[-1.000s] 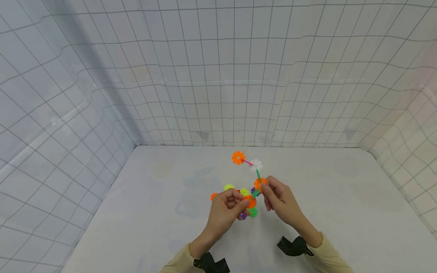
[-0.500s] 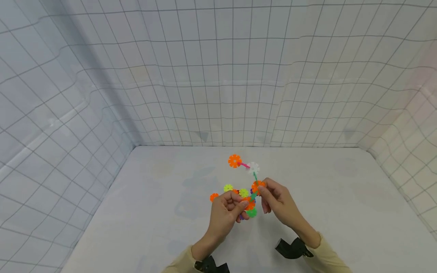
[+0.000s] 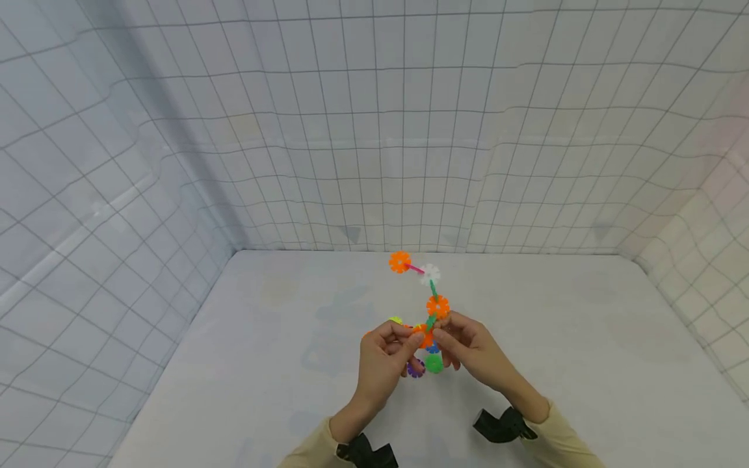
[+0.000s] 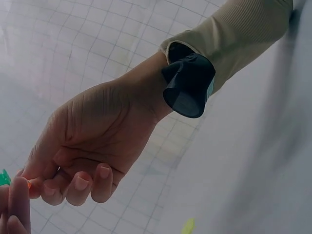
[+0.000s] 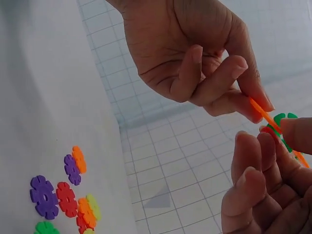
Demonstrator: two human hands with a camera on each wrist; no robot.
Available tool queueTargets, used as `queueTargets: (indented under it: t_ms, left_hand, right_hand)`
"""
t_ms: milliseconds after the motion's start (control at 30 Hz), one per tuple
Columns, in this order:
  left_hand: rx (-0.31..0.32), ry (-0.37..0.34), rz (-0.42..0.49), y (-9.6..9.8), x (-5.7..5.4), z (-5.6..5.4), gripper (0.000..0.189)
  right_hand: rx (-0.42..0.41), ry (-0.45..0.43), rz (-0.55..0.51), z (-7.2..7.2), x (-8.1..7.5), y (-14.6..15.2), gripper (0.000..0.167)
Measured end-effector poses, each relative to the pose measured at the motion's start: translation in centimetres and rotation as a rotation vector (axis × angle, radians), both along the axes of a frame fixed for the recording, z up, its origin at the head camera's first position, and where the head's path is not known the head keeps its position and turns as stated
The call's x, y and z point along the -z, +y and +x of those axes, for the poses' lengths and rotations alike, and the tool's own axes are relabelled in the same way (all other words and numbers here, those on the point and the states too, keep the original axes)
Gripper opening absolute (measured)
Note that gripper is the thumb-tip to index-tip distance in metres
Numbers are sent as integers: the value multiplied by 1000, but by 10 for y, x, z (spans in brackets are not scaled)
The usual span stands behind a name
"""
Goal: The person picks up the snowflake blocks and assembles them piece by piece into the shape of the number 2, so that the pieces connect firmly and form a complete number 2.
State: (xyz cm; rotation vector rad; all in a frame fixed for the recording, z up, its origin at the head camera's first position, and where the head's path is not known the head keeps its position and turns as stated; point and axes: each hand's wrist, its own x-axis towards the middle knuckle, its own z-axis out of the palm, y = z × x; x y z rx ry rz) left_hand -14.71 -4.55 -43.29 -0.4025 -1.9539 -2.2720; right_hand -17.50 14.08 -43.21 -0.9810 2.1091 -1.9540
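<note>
A chain of interlocked snowflake discs stands up between my hands in the head view. It runs from a top orange disc [image 3: 400, 262] through an edge-on pink disc [image 3: 414, 268], a white disc [image 3: 430, 274] and a green disc [image 3: 433, 290] to a middle orange disc [image 3: 437, 307], a second green disc [image 3: 431, 322] and a bottom orange disc [image 3: 422, 337]. My left hand [image 3: 381, 361] pinches that bottom disc from the left. From the right, my right hand [image 3: 476, 348] pinches its edge between thumb and forefinger; the right wrist view shows this orange disc [image 5: 263, 115] edge-on.
Several loose discs lie on the white table [image 3: 263, 364] below my hands, among them a purple disc [image 5: 44, 197], a red disc [image 5: 67, 199] and a green disc [image 3: 433, 363]. A wall of white sheeting with grid lines [image 3: 374, 162] rises behind the table.
My right hand has let go of the middle orange disc and moved down and left to the bottom one. The upper chain first dipped left, then rose. My left hand keeps its pinch.
</note>
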Motion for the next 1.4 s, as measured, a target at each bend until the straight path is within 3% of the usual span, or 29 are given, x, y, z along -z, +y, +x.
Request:
queueTargets:
  t_ms: [167,300,400,533,633,833,1133,1400]
  left_hand:
    - [-4,-100,58,2,3,-1,19]
    - [16,-104,0,2,8,-6,18]
    - [46,-45,-171,-1,17,-13,19]
    - [74,37,-522,-7,31,-22,15]
    - [87,56,-740,-13,40,-26,12]
    - [88,33,-983,-17,54,-29,26]
    - [76,59,-1024,-16,63,-28,28]
    - [99,-12,-949,-19,66,-31,26]
  right_hand:
    - [57,14,48,3,1,-4,10]
    - [135,66,83,3,-2,-4,7]
    - [190,123,109,1,-3,-2,7]
    - [256,157,162,-4,-4,2,8]
    - [285,145,186,-6,-5,5,8]
    - [267,74,130,-9,-7,9,8]
    - [215,-72,-22,-7,-12,14,16]
    - [225,-142,-32,-7,-12,15,20]
